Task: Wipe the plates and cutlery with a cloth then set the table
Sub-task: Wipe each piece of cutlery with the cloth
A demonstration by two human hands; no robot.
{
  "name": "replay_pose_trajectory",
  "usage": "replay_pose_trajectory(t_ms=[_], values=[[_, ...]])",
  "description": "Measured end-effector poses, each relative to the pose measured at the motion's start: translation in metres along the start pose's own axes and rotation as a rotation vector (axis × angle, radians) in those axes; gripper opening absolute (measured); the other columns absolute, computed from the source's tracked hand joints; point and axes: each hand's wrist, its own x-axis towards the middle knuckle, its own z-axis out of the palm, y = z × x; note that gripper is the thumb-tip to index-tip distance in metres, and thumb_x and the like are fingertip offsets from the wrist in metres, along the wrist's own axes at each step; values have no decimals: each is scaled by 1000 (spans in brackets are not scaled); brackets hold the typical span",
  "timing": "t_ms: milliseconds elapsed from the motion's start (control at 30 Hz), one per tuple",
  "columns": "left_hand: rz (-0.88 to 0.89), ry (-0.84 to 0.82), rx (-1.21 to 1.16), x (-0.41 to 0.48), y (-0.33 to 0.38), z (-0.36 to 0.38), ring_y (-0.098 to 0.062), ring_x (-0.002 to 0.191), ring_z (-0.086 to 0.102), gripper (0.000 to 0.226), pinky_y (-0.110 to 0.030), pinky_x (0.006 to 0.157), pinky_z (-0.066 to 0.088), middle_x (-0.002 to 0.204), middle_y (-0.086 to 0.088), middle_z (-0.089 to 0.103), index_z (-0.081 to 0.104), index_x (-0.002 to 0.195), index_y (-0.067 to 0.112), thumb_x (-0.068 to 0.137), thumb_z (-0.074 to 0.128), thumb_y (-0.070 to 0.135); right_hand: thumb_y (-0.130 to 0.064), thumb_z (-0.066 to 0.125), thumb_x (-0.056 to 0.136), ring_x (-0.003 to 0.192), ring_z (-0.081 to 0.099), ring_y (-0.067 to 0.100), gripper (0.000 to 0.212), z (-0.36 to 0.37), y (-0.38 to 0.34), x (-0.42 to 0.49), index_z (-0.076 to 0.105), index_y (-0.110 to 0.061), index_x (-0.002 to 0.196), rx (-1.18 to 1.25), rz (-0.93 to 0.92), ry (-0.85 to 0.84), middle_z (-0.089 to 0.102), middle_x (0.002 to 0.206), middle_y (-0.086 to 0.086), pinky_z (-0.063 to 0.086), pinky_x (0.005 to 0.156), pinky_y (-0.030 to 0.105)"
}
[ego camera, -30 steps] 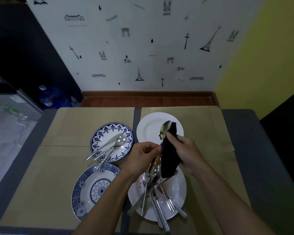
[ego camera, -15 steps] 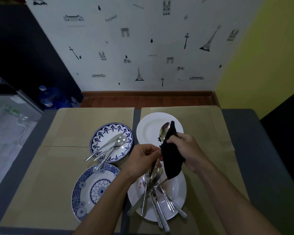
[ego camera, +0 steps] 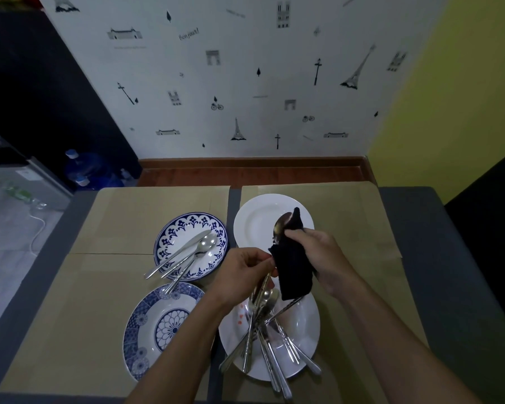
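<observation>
I am on the wiping step. My left hand (ego camera: 245, 268) pinches the handle of a spoon (ego camera: 281, 225) and holds it up above the near white plate (ego camera: 308, 325). My right hand (ego camera: 318, 252) is curled round the black cloth (ego camera: 293, 272) and squeezes it onto the spoon, just under the round end. The round end sticks out past the cloth. The rest of the cloth hangs down over the near white plate.

A pile of cutlery (ego camera: 263, 333) lies on that plate, and I think it waits to be wiped. Behind the plate is another white plate (ego camera: 251, 223). Left of it is a blue patterned plate (ego camera: 146, 325). Behind and left of it is a blue flower plate (ego camera: 187, 225) with a knife (ego camera: 187, 245) on it, which looks done to me.

Next I think I must rub the round end, then lay this spoon down and pick a new piece from the pile. I need a firm pinch so the spoon does not slip.
</observation>
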Motion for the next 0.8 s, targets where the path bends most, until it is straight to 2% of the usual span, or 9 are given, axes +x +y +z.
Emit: replay_pose_trajectory(t_ms=[67, 133, 267, 333, 500, 567, 633, 700, 800], values=[[-4, -11, 7, -1, -1, -1, -21, 62, 64, 15, -32, 64, 51, 74, -12, 73, 73, 87, 1, 94, 68, 13, -8, 65, 96, 76, 75, 33, 15, -2, 0, -2, 75, 2, 98, 7, 9, -18, 76, 93, 27, 63, 66, 38], [20, -34, 69, -2, 0, 0, -17, 57, 64, 13, -27, 59, 49, 68, -4, 71, 71, 86, 1, 94, 67, 10, -6, 70, 94, 78, 77, 29, 9, -3, 3, -1, 77, -3, 99, -28, -17, 20, 78, 92, 20, 63, 68, 35], [66, -52, 166, -6, 0, 1, -14, 56, 66, 12, -28, 58, 49, 67, 1, 70, 67, 86, 2, 93, 69, 11, -12, 89, 78, 77, 78, 26, 22, -3, 1, 1, 78, -8, 96, -109, -92, 88, 80, 85, 8, 61, 62, 32], [78, -62, 174, -9, 1, 2, -11, 55, 64, 13, -27, 57, 47, 68, 1, 70, 67, 87, 2, 93, 69, 13, -21, 92, 74, 76, 78, 23, 25, -2, 0, 2, 78, -10, 91, -152, -127, 134, 80, 83, 5, 63, 65, 35], [95, -47, 154, -7, 12, 6, -6, 49, 61, 17, -21, 51, 44, 62, 2, 68, 66, 90, -9, 93, 68, 8, -34, 78, 90, 84, 77, 23, 20, 13, 8, 1, 79, -14, 90, -95, -114, 179, 80, 84, 3, 62, 78, 40], [93, -22, 147, -5, 12, 4, -7, 48, 60, 18, -18, 49, 43, 62, -2, 67, 65, 88, -12, 92, 68, 5, -26, 76, 92, 92, 77, 27, 15, 16, 10, 3, 79, -12, 97, -34, -55, 115, 81, 89, 6, 62, 84, 40], [85, -6, 137, -6, 9, 2, -9, 49, 59, 17, -19, 51, 43, 63, -8, 68, 66, 87, -11, 91, 69, 5, -14, 81, 86, 97, 76, 34, 18, 16, 9, 4, 78, -9, 103, 14, -13, 49, 80, 96, 11, 60, 93, 49], [76, -14, 135, -8, 4, 3, -11, 54, 61, 15, -20, 55, 44, 68, -11, 70, 70, 88, -6, 91, 70, 8, -8, 83, 82, 97, 76, 37, 23, 14, 6, 4, 77, -9, 104, 12, -11, 28, 80, 97, 12, 60, 92, 54], [53, -19, 82, -11, 3, 6, -18, 56, 63, 17, -27, 57, 44, 69, -11, 71, 70, 85, -4, 92, 70, 12, -20, 78, 91, 92, 77, 26, 10, 14, 2, 3, 77, -13, 98, -18, -62, 95, 80, 91, 5, 63, 79, 36]])
